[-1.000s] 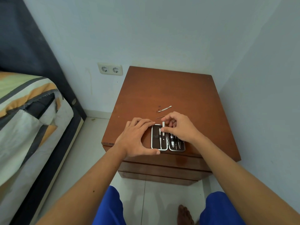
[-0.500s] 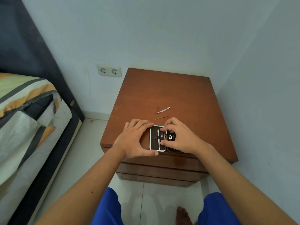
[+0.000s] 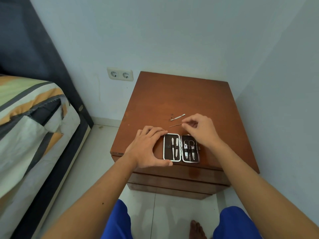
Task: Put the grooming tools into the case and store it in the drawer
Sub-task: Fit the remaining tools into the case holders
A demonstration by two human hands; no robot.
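Note:
The open black grooming case point(image 3: 167, 147) lies near the front edge of the wooden nightstand point(image 3: 172, 95). Two slim tools point(image 3: 174, 148) sit in its left half; clippers and scissors point(image 3: 189, 149) sit in its right half. My left hand point(image 3: 146, 147) grips the case's left side, fingers on the far edge and thumb on the near edge. My right hand point(image 3: 200, 128) is just behind the case, its fingertips pinched on the right end of a thin metal pick point(image 3: 174, 126) that lies on the wood. A flat metal tool point(image 3: 177, 117) lies loose a little farther back.
Drawer fronts point(image 3: 172, 180) run below the nightstand's top. A wall with a double socket point(image 3: 120, 74) stands behind, another wall close on the right. A bed point(image 3: 25, 126) with a striped cover is to the left. My knees and a bare foot show over the tiled floor.
My right hand has left the case, where it pressed a white tool into the left half, and moved back to the thin pick. My left hand has stayed on the case.

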